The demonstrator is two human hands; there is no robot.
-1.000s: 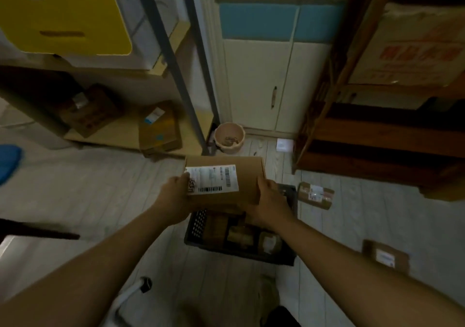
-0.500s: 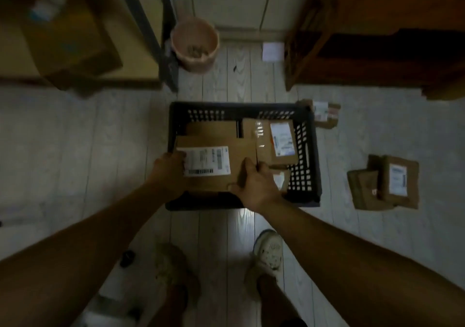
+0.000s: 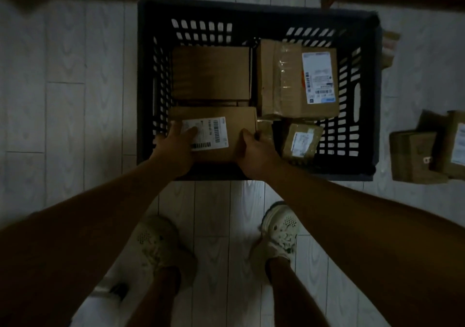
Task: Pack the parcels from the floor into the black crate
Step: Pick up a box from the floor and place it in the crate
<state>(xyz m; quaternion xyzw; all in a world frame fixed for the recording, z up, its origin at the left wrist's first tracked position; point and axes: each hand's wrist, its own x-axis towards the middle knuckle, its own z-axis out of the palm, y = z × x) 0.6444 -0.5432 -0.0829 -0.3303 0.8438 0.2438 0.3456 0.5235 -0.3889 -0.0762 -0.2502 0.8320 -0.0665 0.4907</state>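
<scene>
The black crate (image 3: 254, 11) stands on the pale floor right in front of my feet. Both hands hold a brown parcel with a white label (image 3: 232, 125) low inside its near left corner. My left hand (image 3: 176, 148) grips the labelled left end, my right hand (image 3: 256, 150) the right end. Inside the crate also lie a plain brown box (image 3: 211, 72) at the far left, a taped box with a label (image 3: 297, 79) at the far right, and a small labelled parcel (image 3: 302, 140) at the near right.
Two or three more parcels (image 3: 415, 158) lie on the floor to the right of the crate. Another parcel (image 3: 388, 47) peeks out behind the crate's right wall. Dark furniture edges run along the top of the view. My two shoes (image 3: 279, 228) stand just behind the crate.
My head has tilted down and the view closed in on the crate. Both hands have lowered the labelled parcel from above the crate into its near left corner.
</scene>
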